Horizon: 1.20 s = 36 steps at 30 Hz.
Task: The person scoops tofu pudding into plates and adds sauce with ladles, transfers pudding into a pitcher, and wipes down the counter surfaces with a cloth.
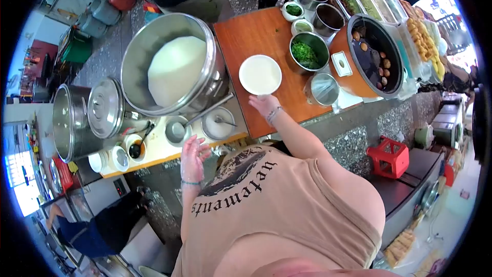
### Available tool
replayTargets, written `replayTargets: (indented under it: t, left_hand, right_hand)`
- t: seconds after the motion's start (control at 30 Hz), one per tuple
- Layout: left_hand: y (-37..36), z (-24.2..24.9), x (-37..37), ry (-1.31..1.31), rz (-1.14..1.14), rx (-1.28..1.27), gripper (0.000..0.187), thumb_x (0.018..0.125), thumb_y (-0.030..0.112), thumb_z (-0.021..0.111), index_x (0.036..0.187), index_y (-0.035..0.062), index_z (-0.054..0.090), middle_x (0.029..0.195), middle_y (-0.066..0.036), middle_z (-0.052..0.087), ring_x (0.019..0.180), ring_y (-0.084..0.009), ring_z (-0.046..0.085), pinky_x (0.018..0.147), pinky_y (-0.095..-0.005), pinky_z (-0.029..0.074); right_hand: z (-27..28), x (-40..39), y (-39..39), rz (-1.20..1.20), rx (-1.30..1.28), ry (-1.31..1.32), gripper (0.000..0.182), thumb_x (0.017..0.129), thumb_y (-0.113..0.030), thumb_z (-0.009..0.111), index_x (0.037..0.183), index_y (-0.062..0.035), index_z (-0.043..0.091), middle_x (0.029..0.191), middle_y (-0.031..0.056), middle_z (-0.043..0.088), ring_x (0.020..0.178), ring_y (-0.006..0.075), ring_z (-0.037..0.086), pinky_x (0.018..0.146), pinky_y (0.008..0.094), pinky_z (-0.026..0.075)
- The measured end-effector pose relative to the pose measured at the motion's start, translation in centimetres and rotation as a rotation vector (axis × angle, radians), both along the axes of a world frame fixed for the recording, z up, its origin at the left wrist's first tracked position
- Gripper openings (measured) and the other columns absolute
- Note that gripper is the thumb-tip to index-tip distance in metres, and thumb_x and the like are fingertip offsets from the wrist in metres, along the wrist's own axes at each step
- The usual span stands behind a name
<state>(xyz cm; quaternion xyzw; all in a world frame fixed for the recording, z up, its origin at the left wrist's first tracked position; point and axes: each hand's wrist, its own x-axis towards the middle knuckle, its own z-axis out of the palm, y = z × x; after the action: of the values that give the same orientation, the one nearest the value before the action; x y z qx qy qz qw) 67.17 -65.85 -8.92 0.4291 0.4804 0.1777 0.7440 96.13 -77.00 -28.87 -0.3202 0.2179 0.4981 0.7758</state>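
Note:
My right hand (265,106) is at the near rim of a white bowl (260,75) filled with a smooth white food, on the orange-brown table (233,36). Its fingers meet the rim and are partly hidden there. My left hand (195,153), in what looks like a clear plastic glove, hangs open with fingers apart and holds nothing. Just beyond it, a long-handled ladle (209,110) lies with its head at a round metal container (177,130). Beside that sits a bowl of white granules (218,123) with a spoon in it. A large steel pot (134,61) holds a white mass.
To the right are a steel pot of chopped greens (306,54), a container lined with clear plastic (323,90) and an orange cooker (348,54) with eggs in dark liquid. Lidded pots (105,107) stand left. A red stool (388,158) is at right. Other people stand nearby.

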Motion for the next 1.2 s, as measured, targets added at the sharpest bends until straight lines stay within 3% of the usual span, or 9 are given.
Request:
replayTargets:
  t: [0.03, 0.2, 0.27, 0.37, 0.77, 0.9, 1.0, 1.1, 1.2]
  left_hand:
    - [-0.9, -0.1, 0.4, 0.002, 0.021, 0.0, 0.035, 0.097, 0.025, 0.049, 0.127, 0.0073, 0.044, 0.115, -0.011, 0.055, 0.094, -0.0192, 0.057, 0.079, -0.0337, 0.049]
    - [-3.4, 0.3, 1.6, 0.035, 0.089, -0.011, 0.037, 0.097, 0.024, 0.05, 0.129, 0.0073, 0.043, 0.116, -0.012, 0.055, 0.094, -0.0184, 0.057, 0.08, -0.0338, 0.05]
    - [-4.2, 0.3, 1.4, 0.058, 0.096, -0.002, 0.037, 0.096, 0.023, 0.05, 0.129, 0.0071, 0.043, 0.116, -0.012, 0.055, 0.095, -0.0187, 0.057, 0.08, -0.0338, 0.05]
    - [-4.8, 0.4, 1.6, 0.077, 0.129, -0.009, 0.038, 0.096, 0.024, 0.051, 0.129, 0.0067, 0.043, 0.116, -0.012, 0.055, 0.095, -0.019, 0.058, 0.08, -0.0338, 0.05]
    - [-5.9, 0.8, 1.1, 0.101, 0.181, 0.028, 0.038, 0.096, 0.024, 0.053, 0.129, 0.0065, 0.044, 0.115, -0.011, 0.056, 0.095, -0.02, 0.057, 0.08, -0.0355, 0.049]
    - [-6.2, 1.4, 1.2, 0.117, 0.224, 0.003, 0.038, 0.096, 0.025, 0.052, 0.128, 0.0061, 0.044, 0.115, -0.011, 0.056, 0.095, -0.0199, 0.057, 0.08, -0.0357, 0.049]
    - [-6.2, 1.2, 1.0, 0.145, 0.259, -0.018, 0.039, 0.096, 0.026, 0.053, 0.128, 0.0058, 0.044, 0.116, -0.011, 0.056, 0.095, -0.0197, 0.057, 0.08, -0.0354, 0.049]
    - [-6.4, 1.5, 0.7, 0.152, 0.286, -0.014, 0.038, 0.096, 0.026, 0.053, 0.127, 0.006, 0.045, 0.115, -0.011, 0.056, 0.095, -0.0195, 0.057, 0.08, -0.0351, 0.048]
    - [-6.6, 1.5, 0.7, 0.143, 0.335, -0.035, 0.038, 0.095, 0.024, 0.054, 0.127, 0.0058, 0.045, 0.114, -0.01, 0.057, 0.094, -0.0195, 0.057, 0.08, -0.0346, 0.049]
  right_hand:
    - [-0.4, 0.2, -0.1, 0.001, -0.017, -0.009, 0.046, 0.086, 0.004, 0.037, 0.13, 0.0116, 0.03, 0.135, 0.0289, 0.037, 0.127, 0.041, 0.041, 0.103, 0.0485, 0.042]
    - [-1.3, 2.0, -0.2, 0.001, 0.002, 0.095, 0.058, 0.08, 0.006, 0.034, 0.137, 0.0068, 0.024, 0.138, 0.0268, 0.036, 0.129, 0.038, 0.041, 0.105, 0.0479, 0.041]
    - [-0.9, 2.2, -0.4, 0.141, -0.039, 0.01, 0.059, 0.08, 0.006, 0.034, 0.138, 0.0055, 0.023, 0.138, 0.0252, 0.035, 0.129, 0.0377, 0.041, 0.106, 0.0486, 0.039]
    - [-1.3, 2.6, 0.8, 0.015, -0.018, 0.031, 0.059, 0.081, 0.005, 0.034, 0.139, 0.004, 0.023, 0.137, 0.0231, 0.037, 0.128, 0.0372, 0.041, 0.106, 0.0492, 0.038]
    - [-0.3, 7.8, 5.9, -0.017, -0.032, -0.065, 0.054, 0.084, -0.002, 0.033, 0.136, 0.0049, 0.025, 0.136, 0.0252, 0.039, 0.127, 0.0383, 0.041, 0.109, 0.0474, 0.033]
    - [-0.3, 9.8, 7.6, -0.062, -0.065, -0.084, 0.049, 0.086, -0.001, 0.033, 0.134, 0.0083, 0.026, 0.133, 0.0258, 0.041, 0.126, 0.0379, 0.042, 0.107, 0.0475, 0.038]
    - [0.4, 11.4, 8.1, 0.121, -0.143, -0.14, 0.049, 0.088, -0.005, 0.032, 0.135, 0.0062, 0.028, 0.134, 0.0264, 0.043, 0.127, 0.0381, 0.043, 0.108, 0.0445, 0.036]
    - [-1.5, 12.8, 9.7, -0.04, -0.112, -0.084, 0.048, 0.09, -0.009, 0.031, 0.136, 0.0053, 0.028, 0.135, 0.027, 0.044, 0.128, 0.039, 0.041, 0.11, 0.0405, 0.035]
    - [-1.7, 13.9, 10.3, -0.085, -0.109, -0.123, 0.045, 0.094, -0.008, 0.029, 0.136, 0.0072, 0.027, 0.135, 0.0289, 0.04, 0.125, 0.0432, 0.041, 0.108, 0.0511, 0.035]
